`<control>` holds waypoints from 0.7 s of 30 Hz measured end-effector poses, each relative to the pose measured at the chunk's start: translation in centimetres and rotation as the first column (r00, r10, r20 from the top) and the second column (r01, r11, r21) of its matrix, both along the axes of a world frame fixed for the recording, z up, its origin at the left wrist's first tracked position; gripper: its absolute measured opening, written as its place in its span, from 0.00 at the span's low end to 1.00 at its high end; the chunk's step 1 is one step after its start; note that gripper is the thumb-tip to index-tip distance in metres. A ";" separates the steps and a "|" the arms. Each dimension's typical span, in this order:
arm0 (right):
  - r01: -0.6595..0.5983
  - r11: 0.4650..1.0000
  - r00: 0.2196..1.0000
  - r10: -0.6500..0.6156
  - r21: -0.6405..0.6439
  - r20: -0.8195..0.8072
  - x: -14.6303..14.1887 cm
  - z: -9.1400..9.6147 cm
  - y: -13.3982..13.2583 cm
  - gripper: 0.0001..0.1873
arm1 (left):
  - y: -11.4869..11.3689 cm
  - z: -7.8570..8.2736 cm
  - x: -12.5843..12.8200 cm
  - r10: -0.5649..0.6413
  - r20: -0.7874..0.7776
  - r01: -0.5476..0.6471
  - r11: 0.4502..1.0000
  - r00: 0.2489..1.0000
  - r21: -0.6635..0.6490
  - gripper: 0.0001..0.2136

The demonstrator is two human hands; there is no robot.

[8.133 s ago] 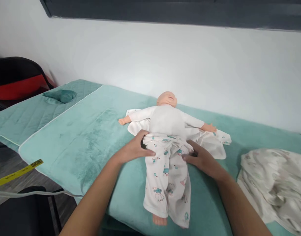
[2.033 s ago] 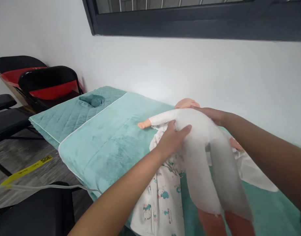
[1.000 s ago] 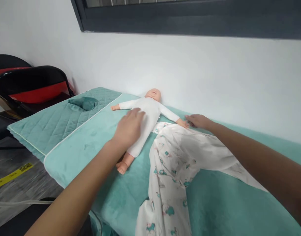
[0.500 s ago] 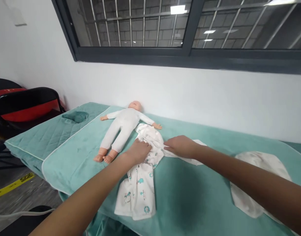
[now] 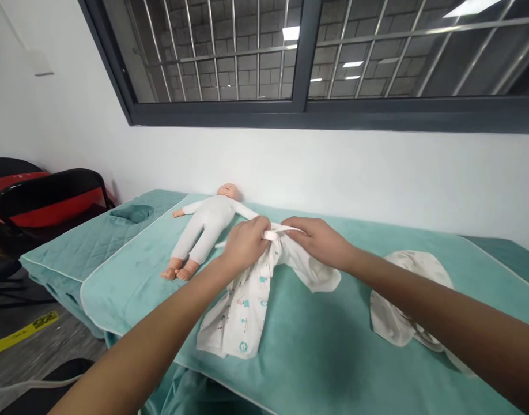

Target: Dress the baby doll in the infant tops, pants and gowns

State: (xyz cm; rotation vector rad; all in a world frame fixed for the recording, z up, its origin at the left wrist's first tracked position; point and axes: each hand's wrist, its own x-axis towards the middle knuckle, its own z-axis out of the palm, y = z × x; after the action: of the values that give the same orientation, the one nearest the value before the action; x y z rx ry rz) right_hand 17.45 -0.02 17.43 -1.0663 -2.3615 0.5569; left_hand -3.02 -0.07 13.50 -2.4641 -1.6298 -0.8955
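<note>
A white baby garment (image 5: 246,311) with a small green print hangs and spreads below my hands, its lower end lying on the bed. My left hand (image 5: 247,241) is closed on a bunched upper edge of the cloth. Level with it, my right hand (image 5: 317,239) pinches the same edge, with a plain white part drooping underneath. A narrow strip of fabric stretches between the two hands. Behind and left of them, a baby doll (image 5: 213,218) in a white bodysuit lies on its back, arms spread; my left hand hides its far-side hand.
Green covers (image 5: 325,340) are spread over the bed, which stands against a white wall under a barred window (image 5: 221,52). Another crumpled white cloth (image 5: 394,325) lies to the right, partly behind my forearm. A face hole (image 5: 132,214) and red-black chairs (image 5: 57,202) are at left.
Both hands have risen and come closer together, lifting the garment's upper part off the bed and gathering it. The view has shifted slightly.
</note>
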 end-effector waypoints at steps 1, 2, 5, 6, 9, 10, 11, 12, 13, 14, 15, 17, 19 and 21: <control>0.026 0.999 1.000 -0.026 -0.034 -0.002 0.2 0.4 -0.5 0.16 | 0.0 0.6 0.3 0.063 0.098 -0.062 0.998 0.993 -0.009 0.03; 0.051 0.996 0.999 -0.051 -0.077 0.003 0.3 0.6 -1.0 0.18 | 0.0 1.3 0.7 0.105 0.205 -0.107 0.994 0.973 -0.003 0.03; -0.022 0.976 0.999 0.011 -0.217 -0.052 0.5 0.3 -2.0 0.32 | -1.0 3.9 2.6 0.079 0.528 -0.122 0.991 0.845 0.046 0.09; -0.094 0.962 0.992 0.069 -0.255 -0.106 0.3 0.0 -2.2 0.32 | -1.5 4.8 3.4 0.040 0.615 -0.094 0.994 0.788 0.056 0.11; -0.214 0.921 0.948 0.116 -0.325 -0.296 -0.6 -0.7 -3.0 0.25 | -3.3 7.2 5.5 -0.053 0.755 0.075 0.997 0.653 0.005 0.14; -0.203 0.918 0.929 0.071 -0.340 -0.364 -1.0 -0.7 -3.2 0.23 | -3.8 7.6 5.9 -0.081 0.767 0.144 0.989 0.636 -0.015 0.15; -0.185 0.917 0.899 0.013 -0.354 -0.437 -1.2 -0.7 -3.5 0.21 | -4.3 7.9 6.0 -0.116 0.765 0.205 0.979 0.633 -0.021 0.16; -0.178 0.911 0.857 -0.043 -0.373 -0.514 -1.4 -0.5 -3.6 0.21 | -4.7 8.0 5.9 -0.158 0.751 0.254 0.967 0.641 -0.013 0.18; -0.189 0.899 0.801 -0.092 -0.396 -0.591 -1.5 -0.3 -3.8 0.22 | -4.9 7.8 5.6 -0.199 0.729 0.290 0.957 0.655 0.001 0.21; -0.217 0.880 0.737 -0.136 -0.423 -0.662 -1.4 -0.1 -3.8 0.22 | -5.1 7.5 5.2 -0.230 0.703 0.316 0.949 0.673 0.008 0.26; -0.253 0.859 0.669 -0.176 -0.444 -0.722 -1.3 0.0 -3.7 0.22 | -5.2 7.0 4.8 -0.248 0.676 0.338 0.941 0.694 -0.002 0.31; -0.307 0.830 0.540 -0.251 -0.466 -0.803 -0.9 0.2 -3.6 0.22 | -5.2 5.7 4.2 -0.253 0.638 0.375 0.925 0.727 -0.062 0.42; -0.327 0.824 0.444 -0.297 -0.461 -0.845 -0.5 0.2 -3.5 0.23 | -5.2 4.1 4.2 -0.230 0.644 0.389 0.914 0.730 -0.113 0.47; -0.375 0.804 0.436 -0.287 -0.462 -0.853 -0.2 0.2 -3.8 0.23 | -5.2 2.5 4.6 -0.190 0.700 0.362 0.926 0.689 -0.105 0.45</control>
State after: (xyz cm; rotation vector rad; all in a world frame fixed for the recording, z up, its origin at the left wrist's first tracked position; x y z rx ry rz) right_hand 17.24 -3.79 17.60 -0.6014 -1.1959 1.5417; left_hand 1.62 -5.25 16.02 -2.7841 -1.5975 -1.9633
